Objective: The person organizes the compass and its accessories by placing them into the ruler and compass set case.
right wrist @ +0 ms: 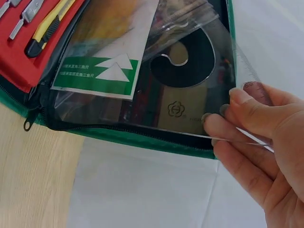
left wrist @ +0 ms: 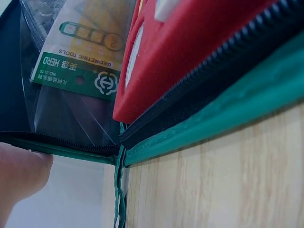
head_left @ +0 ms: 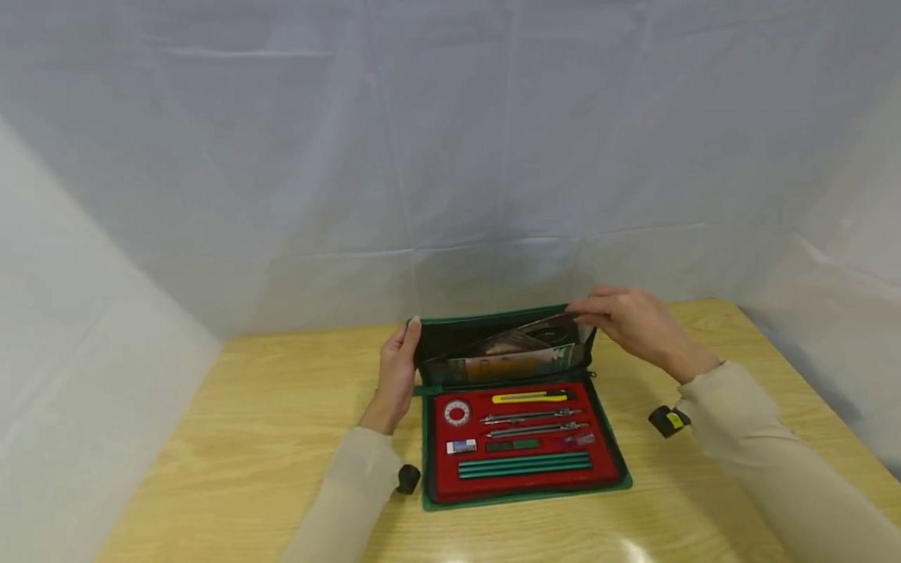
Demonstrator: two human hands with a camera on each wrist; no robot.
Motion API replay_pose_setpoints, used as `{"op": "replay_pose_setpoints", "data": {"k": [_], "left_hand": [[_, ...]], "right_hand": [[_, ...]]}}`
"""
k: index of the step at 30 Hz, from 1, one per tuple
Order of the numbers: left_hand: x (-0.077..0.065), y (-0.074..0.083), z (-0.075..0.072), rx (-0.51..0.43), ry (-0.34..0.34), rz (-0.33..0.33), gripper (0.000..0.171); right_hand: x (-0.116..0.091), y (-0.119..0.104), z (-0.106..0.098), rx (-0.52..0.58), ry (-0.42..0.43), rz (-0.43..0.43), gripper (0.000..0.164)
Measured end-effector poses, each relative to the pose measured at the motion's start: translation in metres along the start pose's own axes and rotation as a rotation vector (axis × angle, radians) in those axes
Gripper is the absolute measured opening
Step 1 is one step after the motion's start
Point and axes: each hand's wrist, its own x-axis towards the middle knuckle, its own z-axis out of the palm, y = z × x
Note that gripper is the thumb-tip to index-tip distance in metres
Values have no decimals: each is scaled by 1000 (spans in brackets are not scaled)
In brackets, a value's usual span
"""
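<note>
A green zip case (head_left: 528,498) of drawing tools lies unfolded, its dark lid (head_left: 439,342) standing up at the back. My left hand (head_left: 396,371) grips the lid's left edge, thumb on the near side. At the lid's right end, my right hand (head_left: 637,324) pinches a clear plastic set square (right wrist: 249,71) with fine scale marks. Part of the set square lies inside the lid's clear pocket. Behind the pocket film are a printed packet (right wrist: 116,71) marked "Geometric Tools" in the left wrist view, and a brownish clear plate (right wrist: 183,107) with a curled cutout.
The case's red tray (head_left: 507,486) holds a yellow cutter (head_left: 531,397), two compasses (head_left: 531,416), a white ring-shaped disc (head_left: 457,413), an eraser (head_left: 461,446) and several green pencils (head_left: 524,465). The wooden table (head_left: 281,438) ends at pale sheeting (head_left: 317,195) behind.
</note>
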Motion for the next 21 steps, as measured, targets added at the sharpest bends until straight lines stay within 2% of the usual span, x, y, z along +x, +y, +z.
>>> {"op": "replay_pose_setpoints", "data": {"k": [4, 7, 11, 16, 21], "left_hand": [[-1, 1, -1, 18, -16, -13, 31], [-1, 3, -3, 41, 0, -3, 31], [-1, 5, -4, 32, 9, 6, 36], [-3, 5, -5, 21, -12, -21, 34], [-2, 5, -6, 30, -20, -31, 33]], "right_hand": [[-3, -1, -3, -20, -10, 22, 28], [1, -3, -2, -34, -30, 6, 28], [10, -6, 4, -41, -25, -32, 25], [11, -6, 14, -33, -9, -65, 22], [7, -2, 21, -10, -48, -40, 20]]}}
